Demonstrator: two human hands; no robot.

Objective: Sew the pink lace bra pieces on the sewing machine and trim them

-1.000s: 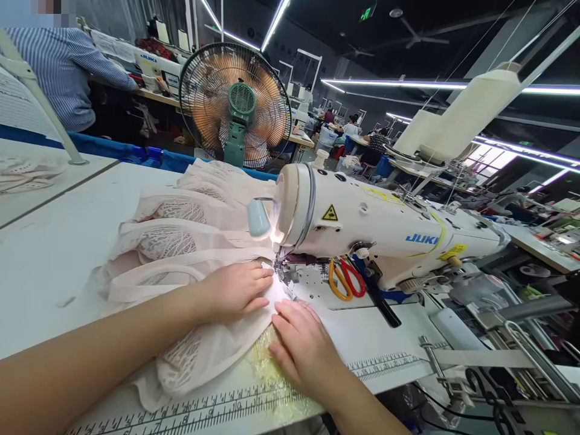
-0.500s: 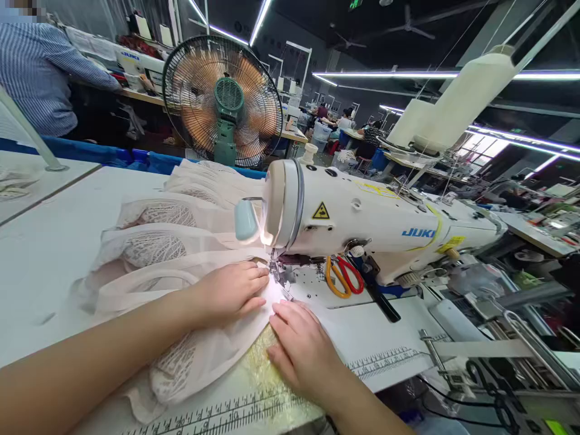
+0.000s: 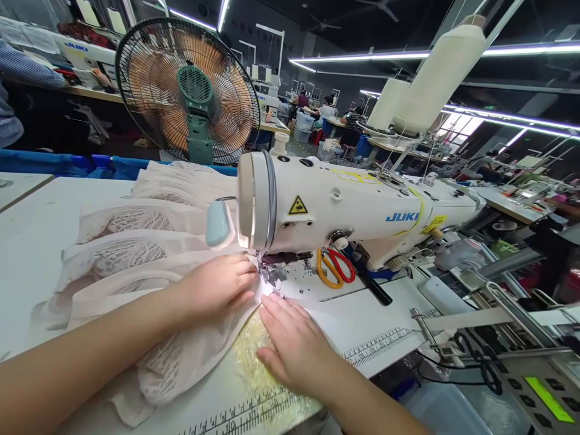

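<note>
Sheer beige fabric (image 3: 199,356) with lace-patterned panels runs under the presser foot (image 3: 270,285) of a white JUKI sewing machine (image 3: 312,199). My left hand (image 3: 220,281) lies on the fabric just left of the needle area, fingers slightly bent and pressing down, thumb apart. Close to the front of the foot, my right hand (image 3: 294,338) rests flat with its fingertips at the fabric's edge and the thumb spread. Beneath that hand is a yellowish, shiny patch (image 3: 249,353) on the table. The needle tip and the stitch line are too small to make out.
Scissors with orange and red handles (image 3: 335,267) lie on the machine bed, beside a black-handled tool (image 3: 374,287). More joined fabric pieces (image 3: 140,217) trail at the left. A large fan (image 3: 194,90) stands behind, thread cones (image 3: 444,72) above. Printed ruler marks (image 3: 385,344) line the table edge.
The camera view has shifted, so the machine and fan sit further left. Both hands keep nearly the same places beside the presser foot. Any fabric movement is too slight to tell.
</note>
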